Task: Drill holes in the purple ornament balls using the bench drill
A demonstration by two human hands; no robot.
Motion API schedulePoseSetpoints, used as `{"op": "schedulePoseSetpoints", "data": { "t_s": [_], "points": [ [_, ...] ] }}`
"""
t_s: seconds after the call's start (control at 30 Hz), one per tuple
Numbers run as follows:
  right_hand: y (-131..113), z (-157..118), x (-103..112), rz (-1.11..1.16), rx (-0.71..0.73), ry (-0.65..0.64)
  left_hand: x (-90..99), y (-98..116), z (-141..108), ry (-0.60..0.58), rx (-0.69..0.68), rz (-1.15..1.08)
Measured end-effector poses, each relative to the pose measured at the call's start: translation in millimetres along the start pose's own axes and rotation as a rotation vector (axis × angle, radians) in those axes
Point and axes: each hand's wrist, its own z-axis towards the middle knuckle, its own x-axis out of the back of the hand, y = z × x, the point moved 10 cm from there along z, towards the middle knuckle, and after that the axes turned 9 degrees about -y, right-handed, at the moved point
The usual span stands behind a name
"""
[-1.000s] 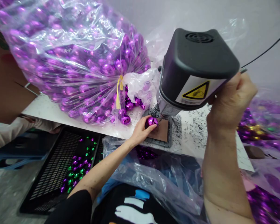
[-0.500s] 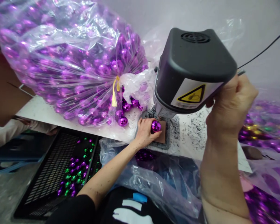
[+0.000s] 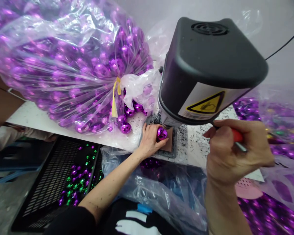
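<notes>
at the black-housed press (image 3: pixel 210 62), the left hand (image 3: pixel 150 138) grasps a faceted purple ball (image 3: pixel 162 133) over a brown pad (image 3: pixel 170 141) while the right hand (image 3: pixel 236 160) clenches a red handle (image 3: pixel 237 135).

The frame's left edge crops a bag of purple beads (image 3: pixel 71 71) and a co-worker's sleeve (image 3: pixel 2 142); fine print (image 3: pixel 194 114) on a warning label (image 3: pixel 207 105) blurs beyond reading. The left hand (image 3: pixel 149 138) partly hides a faceted purple ball (image 3: pixel 162 133), while the right hand (image 3: pixel 231 155) covers part of a red handle (image 3: pixel 237 135).
</notes>
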Motion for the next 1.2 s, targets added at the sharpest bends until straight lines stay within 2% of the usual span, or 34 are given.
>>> {"op": "schedulePoseSetpoints", "data": {
  "t_s": [0.2, 0.4, 0.67, 1.03, 1.2],
  "points": [
    [10.6, -23.5, -4.1, -0.020, 0.128, 0.085, 2.8, 2.6, 0.4, 0.008, 0.002, -0.003],
    [-3.8, -24.5, -4.6, -0.087, 0.224, 0.115, 3.8, 4.6, 0.1, 0.014, -0.005, 0.000],
    [-9.3, -24.0, -9.8, -0.016, 0.284, 0.183, 6.5, 5.7, -1.1, 0.042, -0.020, 0.008],
    [1.6, -26.6, -16.6, 0.039, 0.279, 0.289, 3.9, 2.7, -0.2, 0.003, 0.029, 0.012],
    [5.5, -28.1, -17.8, 0.020, 0.290, 0.261, 3.9, 3.3, 0.0, 0.006, 0.015, 0.001]
  ]
}}
